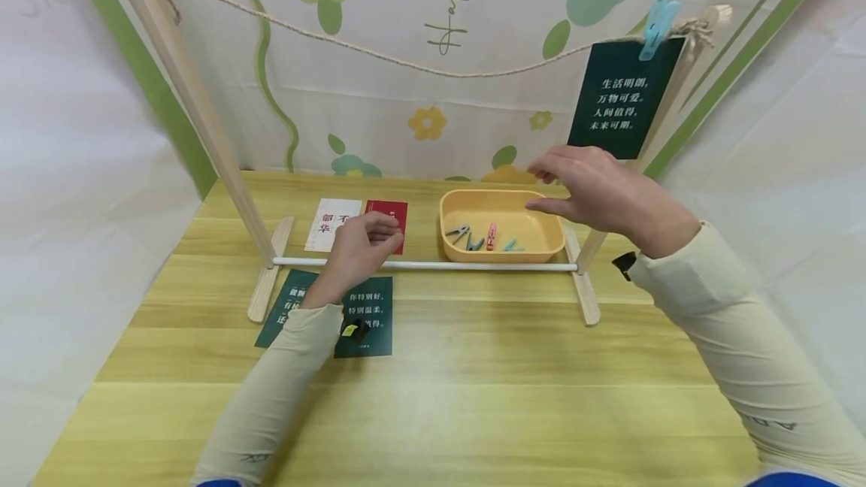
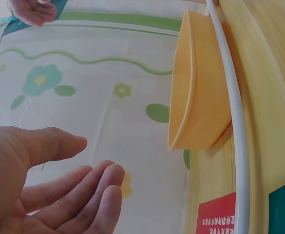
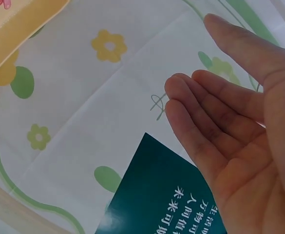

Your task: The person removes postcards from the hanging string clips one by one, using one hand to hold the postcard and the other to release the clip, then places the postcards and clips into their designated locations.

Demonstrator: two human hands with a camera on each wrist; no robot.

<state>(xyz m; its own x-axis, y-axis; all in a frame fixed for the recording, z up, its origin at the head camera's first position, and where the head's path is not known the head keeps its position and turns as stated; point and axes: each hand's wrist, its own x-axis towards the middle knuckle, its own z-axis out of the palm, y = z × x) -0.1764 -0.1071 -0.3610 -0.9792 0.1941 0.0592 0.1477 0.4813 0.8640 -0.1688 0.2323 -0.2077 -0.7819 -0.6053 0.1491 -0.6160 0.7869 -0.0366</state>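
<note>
My left hand (image 1: 365,250) hovers over the cards on the left, fingers loosely bent and nothing in them. Below it lie a red card (image 1: 399,218), a white card (image 1: 323,225) and two dark green cards (image 1: 370,305), partly hidden by the arm. In front of the hanging green card (image 1: 625,96), my right hand (image 1: 602,190) is raised, thumb apart from the fingers and holding nothing. A light blue clothespin (image 1: 656,27) clips that card to the twine (image 1: 406,64) near the right post. Several clothespins, one of them a pink clothespin (image 1: 491,236), lie in the yellow basket (image 1: 449,205).
Two wooden posts, a left post (image 1: 196,104) and a right post (image 1: 593,250), hold up the sagging twine. A white rod (image 1: 433,266) joins their feet low over the wooden table (image 1: 501,382). Behind hangs a flowered cloth (image 1: 379,119).
</note>
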